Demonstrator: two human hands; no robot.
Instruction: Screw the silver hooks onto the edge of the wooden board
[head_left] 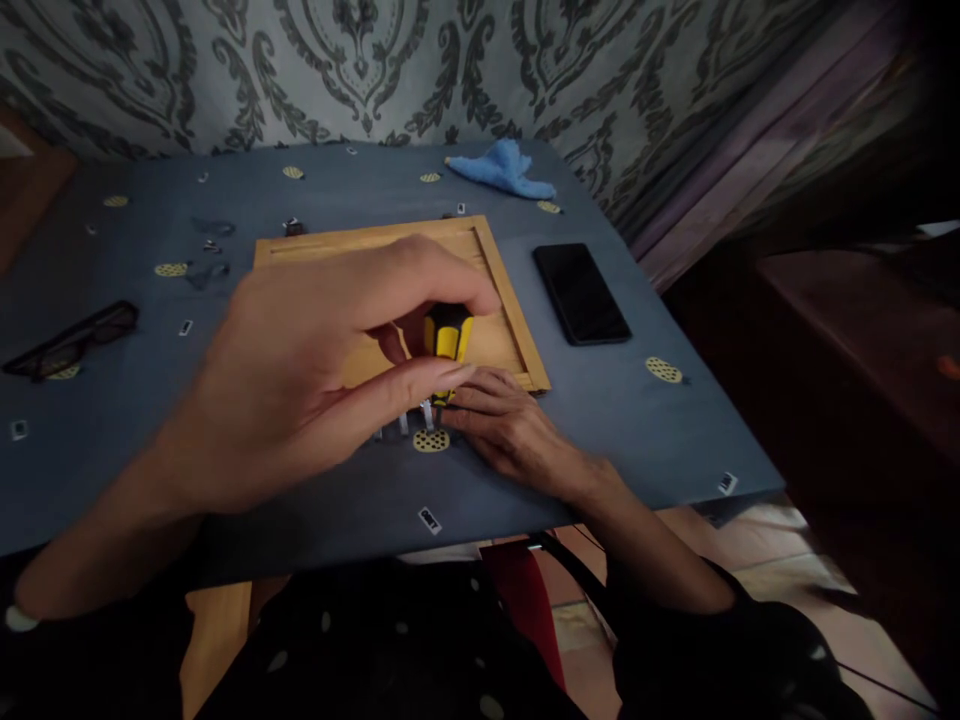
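My left hand (pixel 300 350) is closed around the handle of a screwdriver (pixel 448 335), yellow with black, its shaft pointing down. Under it lies a shallow wooden tray or framed panel (pixel 517 325), its near edge partly covered by my hand. My right hand (pixel 517 430) rests low at that near edge, fingers together and curled in beside the screwdriver's lower end. Whatever those fingertips pinch is hidden. Several small shiny strips (pixel 403 423) show along the near edge, just left of the screwdriver; their kind is unclear.
A black phone (pixel 582 293) lies right of the tray. A blue cloth (pixel 504 170) is at the back, and dark-framed glasses (pixel 75 338) are at the left. The patterned blue tablecloth (pixel 615 440) reaches the table's front edge. A small dark object (pixel 294 228) sits behind the tray.
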